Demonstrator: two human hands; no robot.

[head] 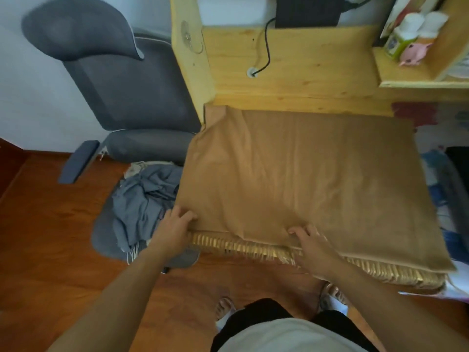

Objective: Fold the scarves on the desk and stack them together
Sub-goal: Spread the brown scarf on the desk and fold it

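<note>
Head view, looking down over two bare forearms reaching from the bottom of the frame. A large tan scarf [299,179] is spread flat across the worktop [291,62] in the centre and right of the frame, its golden fringe [253,246] hanging over the near edge. A second, grey-blue scarf [144,201] is heaped in a crumpled pile on a chair seat [101,240] at centre left, beside the worktop rather than on it. A grey office chair [121,80] is seen at upper left.

The tan cloth is judged soft, light and limp, with shallow wrinkles running across it; it would be expected to drape and slide easily rather than hold a crease. The hemmed near edge just above the fringe, towards the corners, is judged the best place for it to be taken hold of, so the fold stays square.

The left hand [175,222] is set at the near left corner, fingers curled over the hem and seemingly pinching it. The right hand [308,237] is laid on the same edge near the middle, fingers bent onto the cloth, which is puckered beneath them, so a grip is suggested. Both arms are extended forward, roughly parallel, wrists low
</note>
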